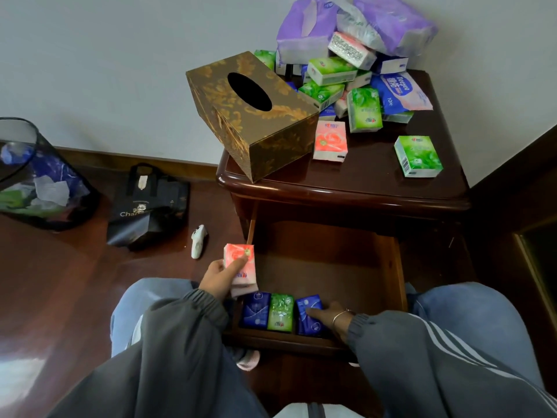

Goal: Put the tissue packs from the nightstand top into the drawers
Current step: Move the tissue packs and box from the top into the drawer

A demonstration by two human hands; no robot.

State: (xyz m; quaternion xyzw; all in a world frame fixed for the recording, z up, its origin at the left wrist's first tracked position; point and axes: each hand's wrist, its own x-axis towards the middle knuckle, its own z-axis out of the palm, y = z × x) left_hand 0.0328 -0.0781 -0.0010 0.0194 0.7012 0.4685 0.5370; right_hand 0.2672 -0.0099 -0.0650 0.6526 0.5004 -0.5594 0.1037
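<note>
Drawer point(401, 267): pulled open, with three packs upright along its near wall: blue pack point(255, 309), green pack point(281, 312), second blue pack point(310, 319). The floor beyond them was bare.
Right grip point(330, 315): thumb on the second blue pack, fingers hidden behind it.
Left grip point(218, 279): pinched a pink pack point(241, 263) over the drawer's left edge.
Nightstand point(361, 179): pile point(346, 76) at far side, including a wrapper point(398, 90) reading "Deeyeo".
Bag point(147, 206), on the floor to the left: lettered "Cha…".
</note>
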